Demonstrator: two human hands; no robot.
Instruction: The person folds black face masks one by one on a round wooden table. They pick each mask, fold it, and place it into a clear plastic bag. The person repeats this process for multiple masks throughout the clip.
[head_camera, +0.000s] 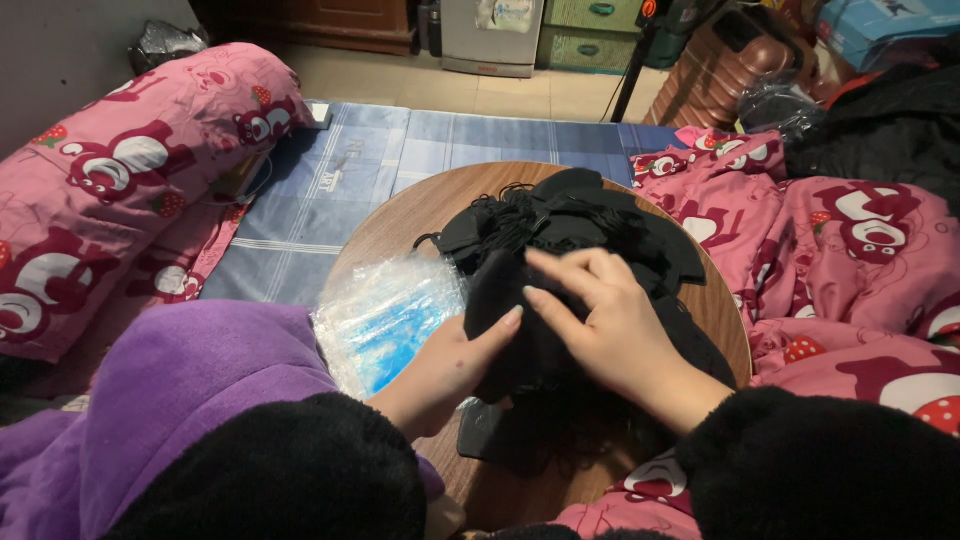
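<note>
**Both hands on a black heap at the middle of a round surface**

The round wooden surface (400, 225) shows bare wood only along its rim, from 9 to 12 o'clock and a thin strip at 3 o'clock. The near edge, at 6 o'clock, is hidden by black sleeves and a purple blanket (190, 380). Little open room is left around the heap.

The surface sits on a blue checked mat (400, 150). A pink printed bolster (120, 180) lies at 9 o'clock and a pink quilt (850, 270) crowds the rim at 3 o'clock. Tiled floor, cabinets and a suitcase stand beyond 12 o'clock.

A clear plastic bag (385, 320) with blue contents lies at 8 o'clock, touching the black cloth pieces (570, 225) piled from the centre towards 12 o'clock. The left hand (455, 365) grips the near edge of a black piece, thumb on top. The right hand (600, 320) rests on the same piece with fingers narrowly spread, pinching at the cloth.
</note>
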